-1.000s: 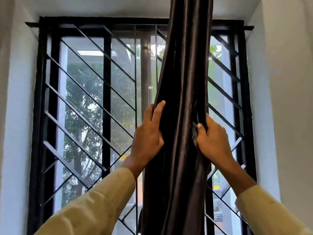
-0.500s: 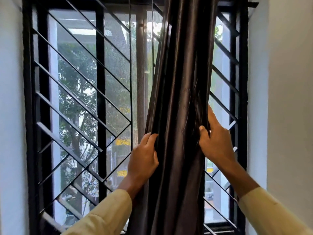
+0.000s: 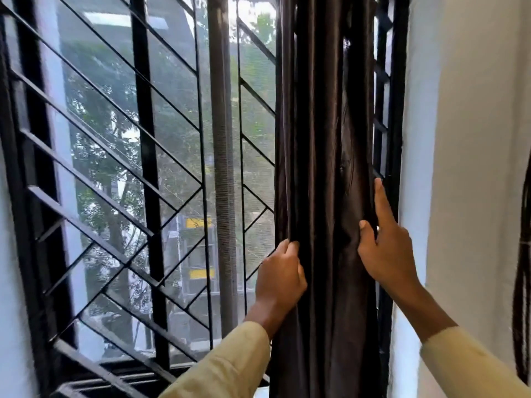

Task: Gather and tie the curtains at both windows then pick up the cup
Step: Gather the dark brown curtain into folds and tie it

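Curtain [image 3: 319, 168] vertical, long axis up-down

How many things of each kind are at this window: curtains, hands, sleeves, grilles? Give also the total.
Curtains: 1, the dark curtain, gathered in folds.
Hands: 2, left hand and right hand, both on the curtain.
Sleeves: 2, left sleeve and right sleeve, pale yellow.
Grilles: 1, the black grille.
Total: 6.

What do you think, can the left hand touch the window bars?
Probably yes: the left hand grips the curtain's left edge, and the window bars right beside it stand uncovered.
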